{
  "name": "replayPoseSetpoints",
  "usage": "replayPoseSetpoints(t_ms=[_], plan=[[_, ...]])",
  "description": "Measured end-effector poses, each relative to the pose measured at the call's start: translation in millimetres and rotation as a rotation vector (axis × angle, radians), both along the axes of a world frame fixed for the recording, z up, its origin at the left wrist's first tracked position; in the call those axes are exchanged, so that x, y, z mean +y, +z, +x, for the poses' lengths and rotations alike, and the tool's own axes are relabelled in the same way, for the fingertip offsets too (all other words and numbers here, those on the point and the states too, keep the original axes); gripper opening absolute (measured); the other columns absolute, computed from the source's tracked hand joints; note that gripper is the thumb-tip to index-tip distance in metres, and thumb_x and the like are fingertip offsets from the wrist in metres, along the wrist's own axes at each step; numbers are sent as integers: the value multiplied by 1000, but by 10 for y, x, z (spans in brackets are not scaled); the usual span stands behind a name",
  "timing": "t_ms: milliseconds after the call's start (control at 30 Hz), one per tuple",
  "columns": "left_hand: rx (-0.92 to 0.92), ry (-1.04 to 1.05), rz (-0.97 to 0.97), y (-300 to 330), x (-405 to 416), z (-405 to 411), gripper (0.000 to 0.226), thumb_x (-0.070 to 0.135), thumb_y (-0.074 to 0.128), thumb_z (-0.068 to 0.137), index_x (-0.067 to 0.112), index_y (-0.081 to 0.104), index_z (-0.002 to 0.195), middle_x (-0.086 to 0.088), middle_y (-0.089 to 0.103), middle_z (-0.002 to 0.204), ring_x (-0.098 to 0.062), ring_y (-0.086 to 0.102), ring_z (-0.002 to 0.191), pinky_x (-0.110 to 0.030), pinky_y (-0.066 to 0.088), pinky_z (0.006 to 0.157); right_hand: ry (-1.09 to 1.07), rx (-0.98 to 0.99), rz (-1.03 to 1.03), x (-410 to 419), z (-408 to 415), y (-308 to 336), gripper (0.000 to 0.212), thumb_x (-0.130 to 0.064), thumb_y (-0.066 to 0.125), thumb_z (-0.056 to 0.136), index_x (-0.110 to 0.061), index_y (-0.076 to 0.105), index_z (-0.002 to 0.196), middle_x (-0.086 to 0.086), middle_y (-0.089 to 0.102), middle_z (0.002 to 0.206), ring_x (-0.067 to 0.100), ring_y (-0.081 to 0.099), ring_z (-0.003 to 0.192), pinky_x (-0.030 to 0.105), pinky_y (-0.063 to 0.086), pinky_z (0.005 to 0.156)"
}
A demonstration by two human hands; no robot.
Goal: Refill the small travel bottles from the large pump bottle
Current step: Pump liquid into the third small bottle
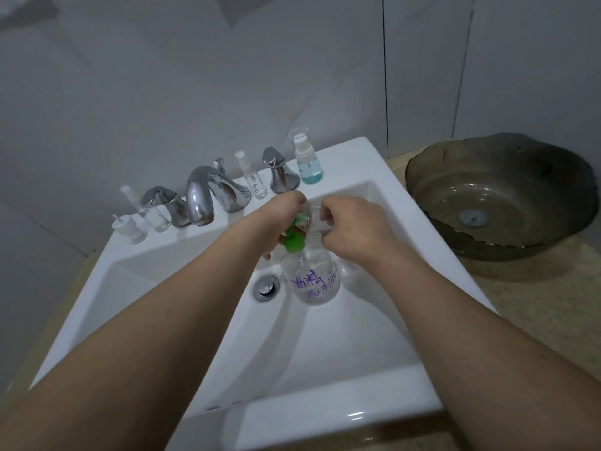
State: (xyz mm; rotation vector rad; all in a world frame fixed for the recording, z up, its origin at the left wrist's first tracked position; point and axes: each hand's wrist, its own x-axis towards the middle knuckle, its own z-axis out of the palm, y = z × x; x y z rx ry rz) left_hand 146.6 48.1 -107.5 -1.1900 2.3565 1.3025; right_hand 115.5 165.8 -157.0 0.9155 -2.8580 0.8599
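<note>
The left hand [282, 219] is gripping the green plastic pump [294, 238] of the large clear bottle [311, 277] (purple handwriting on its rounded side), which is standing in the glossy white sink [341, 346]; the right hand [353, 227] is clasping a small clear bottle [313, 219] just above it; more small bottles [307, 157] are lining the ledge beside chrome taps [211, 190]; a speckled beige desk [536, 304] is carrying a dark, rough-rimmed basin [500, 193].

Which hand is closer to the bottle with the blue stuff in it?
Left. The left hand is just below the blue-liquid bottle, near the sink's back ledge. The right hand is lower and further right, over the basin.
</note>
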Motion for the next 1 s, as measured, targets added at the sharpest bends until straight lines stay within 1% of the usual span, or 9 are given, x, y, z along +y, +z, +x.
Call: replayPoseSetpoints(t_ms=[133, 233, 367, 533, 633, 700, 833, 900, 1000], plan=[[-10, -21, -13, -16, 12, -2, 31, 46, 41, 91, 20, 53, 101, -11, 69, 99, -29, 58, 94, -56, 32, 85, -9, 0, 8, -4, -9, -18, 20, -17, 61, 72, -27, 51, 87, -3, 63, 100, 25, 58, 97, 34, 44, 79], [11, 5, -27, -53, 40, -10, 30, 43, 40, 93, 17, 54, 98, -9, 63, 87, -24, 52, 76, -42, 34, 75, -12, -34, 41, 1, -18, -35, 21, -16, 61, 72, -28, 49, 85, -3, 63, 101, 25, 58, 98, 34, 45, 81], [4, 15, 1, -120, 59, -24, 36, 43, 41, 90, 18, 56, 110, -12, 63, 109, -32, 53, 100, -54, 32, 80, -8, -62, 90, -10, -25, -54, 23, -16, 61, 73, -29, 48, 87, -2, 63, 102, 25, 58, 100, 33, 43, 82], [21, 30, 7, -102, 83, 8, 34, 42, 41, 91, 18, 55, 112, -13, 63, 110, -32, 54, 102, -52, 33, 79, -8, -59, 89, -17, -30, -49, 24, -17, 62, 72, -30, 49, 87, -3, 63, 102, 25, 58, 100, 32, 43, 81], [50, -3, -9, -69, 55, 17, 23, 33, 40, 96, 16, 55, 95, -10, 58, 83, -23, 50, 70, -28, 31, 61, -4, -56, 75, -18, -28, -56, 24, -16, 62, 72, -30, 48, 86, -4, 63, 100, 24, 57, 98, 31, 39, 78], [54, -1, -15, -13, 68, 51, 25, 29, 38, 99, 16, 49, 81, -5, 48, 71, -18, 41, 58, -26, 24, 51, 3, -37, 61, -16, -21, -52, 24, -15, 61, 70, -29, 48, 85, -4, 64, 99, 25, 57, 98, 31, 40, 78], [38, -2, 3, 87, 76, 84, 29, 43, 41, 94, 17, 50, 107, -11, 65, 98, -22, 49, 71, -37, 30, 75, -8, -4, -20, -18, -13, -33, 25, -15, 62, 68, -29, 47, 83, -4, 64, 96, 25, 58, 94, 34, 46, 80], [48, -9, 6, 132, 79, 90, 30, 41, 40, 97, 15, 48, 111, -11, 64, 106, -20, 48, 69, -29, 30, 64, -6, 10, -19, -20, -11, -29, 26, -16, 63, 68, -29, 47, 83, -4, 64, 97, 25, 58, 95, 35, 46, 80], [61, -42, -14, 168, 95, 108, 24, 35, 38, 99, 14, 46, 106, -6, 56, 85, -17, 45, 65, -26, 25, 53, -1, 23, -19, -24, -17, -31, 24, -16, 62, 69, -28, 47, 83, -4, 64, 97, 25, 58, 94, 36, 47, 80]])
